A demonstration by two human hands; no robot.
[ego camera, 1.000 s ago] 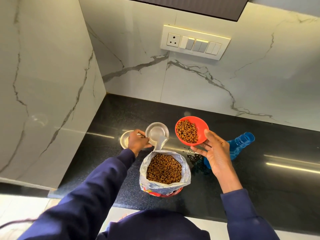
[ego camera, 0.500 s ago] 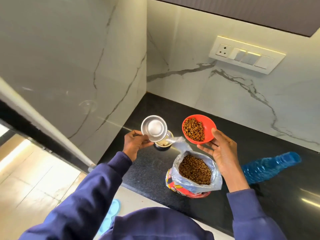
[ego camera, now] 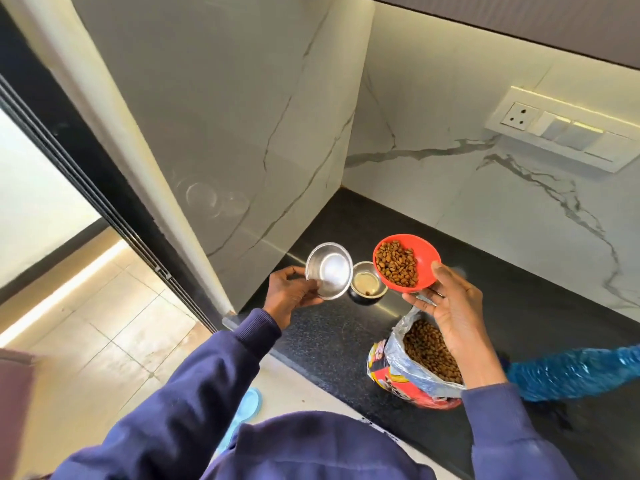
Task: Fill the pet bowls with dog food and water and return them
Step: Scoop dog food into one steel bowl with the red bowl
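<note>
Our left hand [ego camera: 294, 296] grips the near left rim of a small steel bowl [ego camera: 329, 271] between thumb and curled fingers. It holds the bowl in the air over the left end of the black desk [ego camera: 329, 341], close to the marble side wall [ego camera: 242, 133]. The bowl's inside is shiny, and we cannot tell whether it holds water. Just right of it and lower, a second steel bowl [ego camera: 369, 284] with a dark outer wall stands on the desk, with what looks like a piece or two of kibble on its pale bottom. Next to the right is the red bowl [ego camera: 426, 271], partly filled with brown dog food [ego camera: 396, 266]. It is tilted a little toward us and raised above the desk, and in our view its rim overlaps the standing bowl's right edge. Our right hand [ego camera: 446, 306] carries it from below and from the right, thumb laid over the rim and fingers spread under the base. Below that hand the dog food bag [ego camera: 394, 362] stands open near the desk's front edge, its silver lining folded back and kibble showing inside. Farther right a blue plastic bottle [ego camera: 571, 372] lies on its side on the desk, one end hidden behind our right sleeve [ego camera: 495, 427]. High on the back wall at the far right sits a white switch panel [ego camera: 561, 128].
</note>
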